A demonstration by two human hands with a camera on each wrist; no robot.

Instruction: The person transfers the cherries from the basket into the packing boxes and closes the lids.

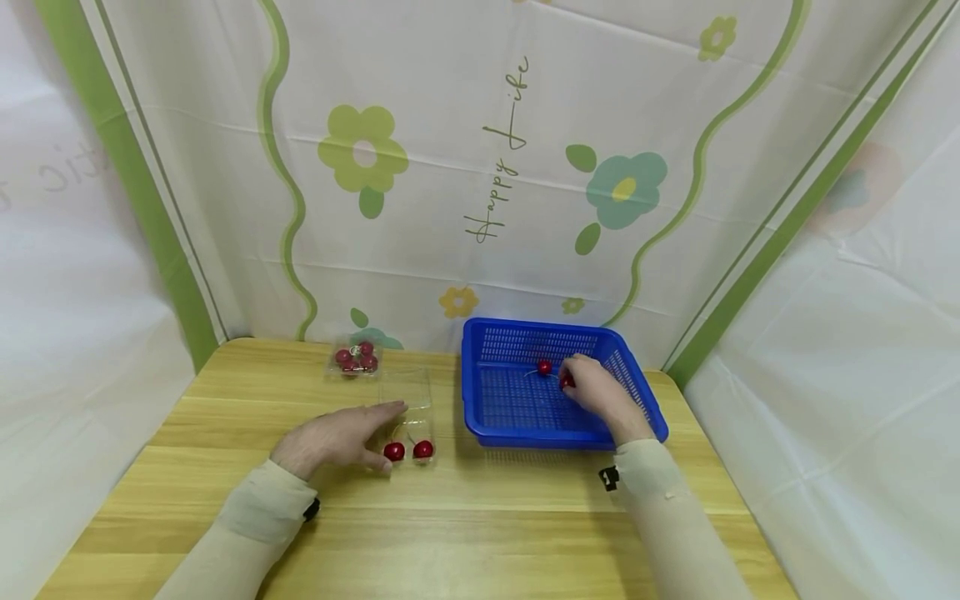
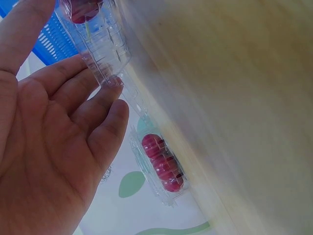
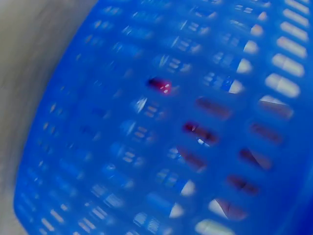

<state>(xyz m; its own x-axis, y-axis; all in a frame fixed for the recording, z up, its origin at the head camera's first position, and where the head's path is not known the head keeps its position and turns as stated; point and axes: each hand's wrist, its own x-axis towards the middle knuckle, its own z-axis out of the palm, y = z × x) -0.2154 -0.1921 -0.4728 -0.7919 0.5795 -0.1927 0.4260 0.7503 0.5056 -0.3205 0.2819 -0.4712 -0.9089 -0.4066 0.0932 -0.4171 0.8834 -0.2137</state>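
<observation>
My left hand (image 1: 337, 437), fingers fairly straight, lies beside a clear plastic clamshell box (image 1: 406, 390) whose lid stands unfolded toward the back. In the left wrist view its fingertips touch the box (image 2: 108, 46). Two dark red cherries, a left one (image 1: 393, 451) and a right one (image 1: 423, 449), sit in the box's front half. Inside the blue basket (image 1: 517, 437), my right hand (image 1: 598, 392) pinches a cherry (image 1: 567, 381), partly hidden by the fingers. Another cherry (image 1: 544, 367) with a stem lies just left of it. Basket mesh mostly covers the right hand in the right wrist view.
A second clear box (image 1: 354, 358), holding several cherries, stands at the back left of the wooden table (image 1: 450, 533). Behind the table hangs a printed curtain (image 1: 450, 100), with more white sheeting at both sides. The basket's raised walls surround the right hand.
</observation>
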